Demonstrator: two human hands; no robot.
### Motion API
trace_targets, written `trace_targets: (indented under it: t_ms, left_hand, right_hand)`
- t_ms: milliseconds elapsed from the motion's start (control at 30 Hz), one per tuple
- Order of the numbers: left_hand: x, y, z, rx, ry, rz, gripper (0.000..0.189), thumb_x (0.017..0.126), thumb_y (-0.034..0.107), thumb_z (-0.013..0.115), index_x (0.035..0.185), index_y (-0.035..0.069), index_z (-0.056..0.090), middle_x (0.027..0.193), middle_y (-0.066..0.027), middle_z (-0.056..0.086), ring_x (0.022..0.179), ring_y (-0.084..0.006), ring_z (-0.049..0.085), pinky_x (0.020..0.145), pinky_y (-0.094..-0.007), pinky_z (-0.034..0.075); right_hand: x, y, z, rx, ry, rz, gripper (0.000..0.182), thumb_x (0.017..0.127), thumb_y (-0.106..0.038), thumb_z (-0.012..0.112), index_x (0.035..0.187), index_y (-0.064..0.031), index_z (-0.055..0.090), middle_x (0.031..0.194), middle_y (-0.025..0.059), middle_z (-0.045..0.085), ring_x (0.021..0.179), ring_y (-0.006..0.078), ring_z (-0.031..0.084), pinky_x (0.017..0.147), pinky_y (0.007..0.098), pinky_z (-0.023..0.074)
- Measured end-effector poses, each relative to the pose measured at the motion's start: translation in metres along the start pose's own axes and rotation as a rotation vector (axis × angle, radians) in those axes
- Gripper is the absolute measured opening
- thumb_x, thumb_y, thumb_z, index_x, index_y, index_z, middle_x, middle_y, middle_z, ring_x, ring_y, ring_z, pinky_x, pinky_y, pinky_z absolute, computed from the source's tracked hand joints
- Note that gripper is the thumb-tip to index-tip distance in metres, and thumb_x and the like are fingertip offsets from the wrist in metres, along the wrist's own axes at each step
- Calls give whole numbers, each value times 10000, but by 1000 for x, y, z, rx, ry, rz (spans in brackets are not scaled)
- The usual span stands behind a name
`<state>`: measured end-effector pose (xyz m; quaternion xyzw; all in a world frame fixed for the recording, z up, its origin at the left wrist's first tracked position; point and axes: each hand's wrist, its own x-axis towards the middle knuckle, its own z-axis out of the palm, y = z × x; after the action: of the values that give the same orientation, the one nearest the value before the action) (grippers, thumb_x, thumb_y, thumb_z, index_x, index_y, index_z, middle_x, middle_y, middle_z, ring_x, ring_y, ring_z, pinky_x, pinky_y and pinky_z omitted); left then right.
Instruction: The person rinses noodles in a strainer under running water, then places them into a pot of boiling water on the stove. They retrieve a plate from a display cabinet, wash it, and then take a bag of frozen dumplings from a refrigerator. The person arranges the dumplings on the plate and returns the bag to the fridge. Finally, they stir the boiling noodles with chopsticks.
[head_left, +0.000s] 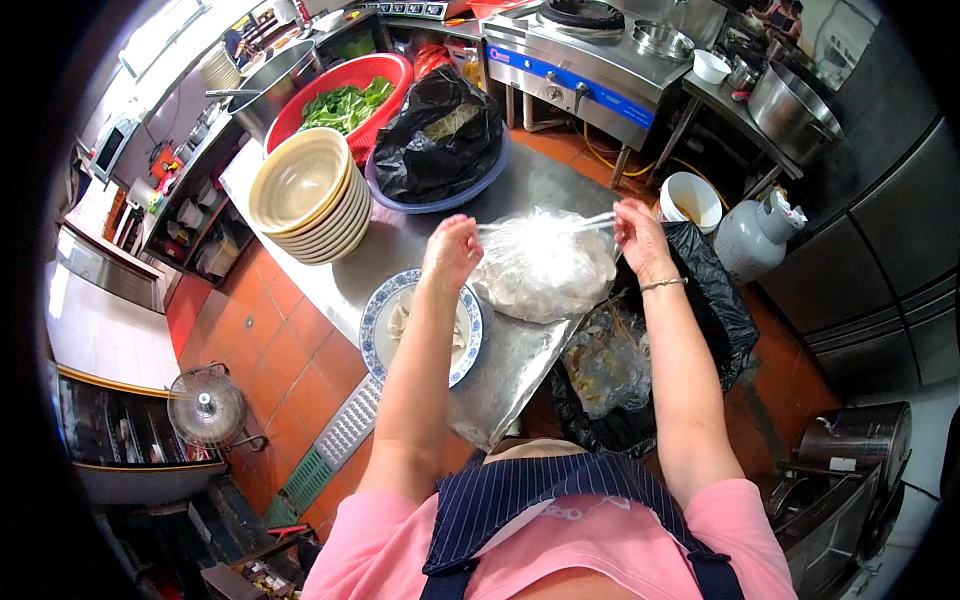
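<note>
On the steel table lies a clear plastic bag (544, 270) full of pale pieces of food. My left hand (454, 247) grips one twisted end of its top, and my right hand (639, 231) grips the other, so the ends are stretched apart above the bag. Under my left forearm stands a blue-and-white patterned plate (373, 330) with a few pale pieces on it, partly hidden by the arm. Further left is a stack of cream bowls (307, 187).
Behind the bag sit a blue basin (450, 202) holding a black plastic bag and a red basket (277, 124) of leafy greens. A black-lined bin (709, 300) adjoins the table's right edge. A gas cylinder (750, 240) and white bucket (696, 196) stand beyond.
</note>
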<state>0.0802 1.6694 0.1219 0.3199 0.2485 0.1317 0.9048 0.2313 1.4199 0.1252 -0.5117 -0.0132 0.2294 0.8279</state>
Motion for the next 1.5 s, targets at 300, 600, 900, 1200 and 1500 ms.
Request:
trace_targets:
  t_ms: [300, 600, 900, 1200, 1500]
  left_hand:
    - [-29, 11, 106, 424, -303, 233, 289, 767, 90, 578, 1041, 85, 485, 888, -37, 569, 824, -115, 534, 739, -253, 407]
    - [-22, 28, 101, 586, -352, 310, 382, 735, 4, 536, 1110, 57, 488, 892, -19, 573, 821, -82, 535, 699, -196, 375]
    - [-33, 10, 113, 607, -477, 274, 403, 730, 37, 545, 1125, 42, 468, 906, -12, 551, 829, -80, 498, 733, -210, 379]
    - [-26, 29, 119, 797, -493, 186, 352, 740, 11, 490, 1091, 12, 493, 717, -7, 516, 629, -77, 500, 603, -195, 404]
    - [-42, 36, 153, 745, -612, 268, 334, 717, -21, 461, 1047, -1, 514, 634, 30, 440, 559, -48, 389, 523, -170, 319]
  right_hand:
    - [-45, -56, 105, -413, -496, -145, 375, 738, -112, 597, 1093, -55, 488, 783, -3, 578, 674, 43, 494, 608, 166, 365]
    - [-26, -50, 89, -478, -439, -270, 374, 736, -68, 588, 1095, -22, 493, 745, -45, 502, 679, 27, 450, 614, 162, 360]
    - [-38, -42, 101, -502, -417, -349, 280, 734, -47, 546, 1011, -6, 531, 710, -30, 497, 648, 46, 448, 610, 193, 387]
    - [-49, -26, 79, -609, -115, -618, 230, 777, -48, 546, 1006, -23, 545, 769, -5, 512, 701, 70, 475, 668, 210, 414]
    - [-195, 53, -72, -573, 294, -87, 212, 841, -95, 506, 1035, -17, 539, 933, 40, 579, 828, 103, 544, 697, 217, 433]
